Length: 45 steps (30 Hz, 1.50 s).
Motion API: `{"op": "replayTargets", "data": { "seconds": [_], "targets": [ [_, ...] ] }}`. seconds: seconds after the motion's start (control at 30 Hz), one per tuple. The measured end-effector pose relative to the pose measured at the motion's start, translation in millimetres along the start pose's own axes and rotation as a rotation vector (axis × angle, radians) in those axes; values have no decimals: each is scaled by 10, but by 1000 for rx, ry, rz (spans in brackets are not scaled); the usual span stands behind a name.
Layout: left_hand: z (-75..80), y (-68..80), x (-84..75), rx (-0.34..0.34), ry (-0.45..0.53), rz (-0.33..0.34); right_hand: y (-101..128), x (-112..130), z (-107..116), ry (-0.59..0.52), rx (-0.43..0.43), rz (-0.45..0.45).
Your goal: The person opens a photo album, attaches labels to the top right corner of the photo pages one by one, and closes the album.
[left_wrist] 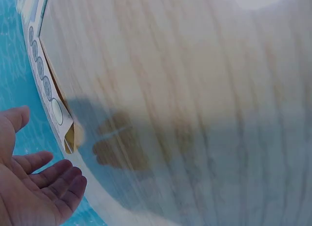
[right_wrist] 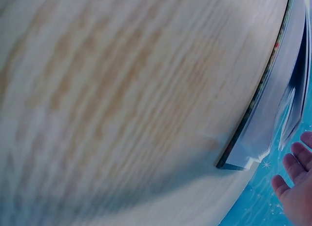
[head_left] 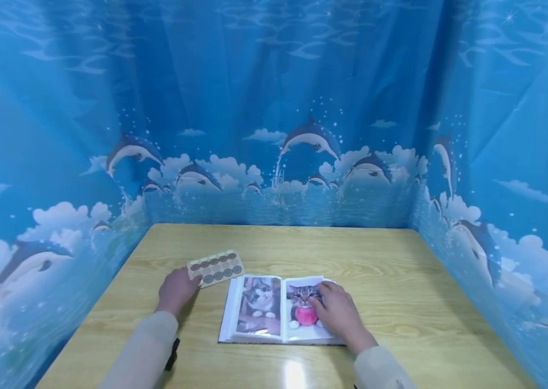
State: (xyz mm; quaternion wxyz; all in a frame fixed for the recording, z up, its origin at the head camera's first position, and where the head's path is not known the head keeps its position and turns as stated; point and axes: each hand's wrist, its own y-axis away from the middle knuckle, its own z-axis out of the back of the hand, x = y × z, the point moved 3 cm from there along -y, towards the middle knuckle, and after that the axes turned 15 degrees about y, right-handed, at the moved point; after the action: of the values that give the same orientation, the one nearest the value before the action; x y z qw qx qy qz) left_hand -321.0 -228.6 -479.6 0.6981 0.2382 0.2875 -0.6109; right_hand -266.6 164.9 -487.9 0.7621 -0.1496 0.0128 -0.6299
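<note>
An open photo album (head_left: 276, 309) lies on the wooden table (head_left: 400, 281), showing two cat photos. My right hand (head_left: 337, 312) rests flat on its right page, fingers over the cat picture. A tan sticker sheet (head_left: 215, 268) with rows of round stickers lies to the left of the album. My left hand (head_left: 176, 289) sits at its near left corner, fingers loosely extended. In the left wrist view the left hand (left_wrist: 34, 182) is open beside the sticker sheet (left_wrist: 48, 92). The right wrist view shows fingertips (right_wrist: 295, 187) next to the album edge (right_wrist: 263, 138).
A blue dolphin-print curtain (head_left: 274, 135) walls the table on three sides. Bare tabletop extends behind and to the right of the album. A dark strap (head_left: 173, 354) shows at my left sleeve.
</note>
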Motion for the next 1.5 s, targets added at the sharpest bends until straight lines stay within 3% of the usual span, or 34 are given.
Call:
{"op": "replayTargets", "data": {
  "seconds": [0.27, 0.57, 0.8, 1.1, 1.33, 1.5],
  "targets": [
    [11, -57, 27, -6, -21, 82, 7, 42, -11, -4, -9, 7],
    [-109, -77, 49, -64, -56, 197, 39, 56, -51, -6, -21, 4],
    [-195, -136, 44, -105, -156, 179, 54, 44, -49, 2, -27, 5],
    [-192, -133, 24, -139, -124, 176, 57, 39, -32, 9, -15, 1],
    [-205, -119, -13, -133, -187, 200, 64, 41, -12, -2, -30, -2],
    [-218, -126, 7, -148, -173, 182, 68, 52, -5, -3, -27, -2]
  ]
}}
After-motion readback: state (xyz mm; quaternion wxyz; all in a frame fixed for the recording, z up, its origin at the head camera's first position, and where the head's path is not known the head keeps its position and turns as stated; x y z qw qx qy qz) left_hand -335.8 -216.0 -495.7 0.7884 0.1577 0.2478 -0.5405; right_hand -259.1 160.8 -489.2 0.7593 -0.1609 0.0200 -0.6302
